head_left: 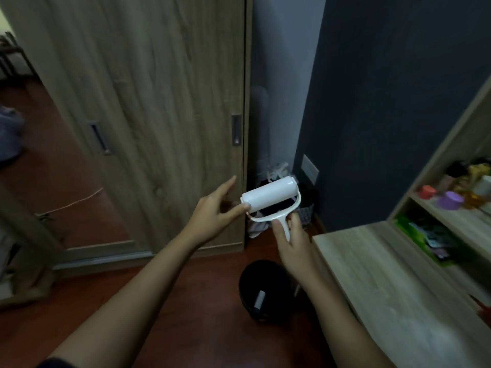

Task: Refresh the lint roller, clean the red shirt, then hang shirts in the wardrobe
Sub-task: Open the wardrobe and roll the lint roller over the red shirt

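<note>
A white lint roller (269, 196) with a clean white roll and a forked white handle is held up in front of me. My right hand (291, 241) grips its handle from below. The thumb of my left hand (214, 212) touches the roll's left end, with the other fingers spread towards the wardrobe. The wooden wardrobe (148, 107) stands behind, both sliding doors closed. No red shirt is in view.
A black bin (264, 288) with a white sheet inside sits on the red-brown floor below my hands. A wooden desk (385, 282) with shelves of small items is at the right. Bags and clutter (279, 176) fill the corner beside the wardrobe.
</note>
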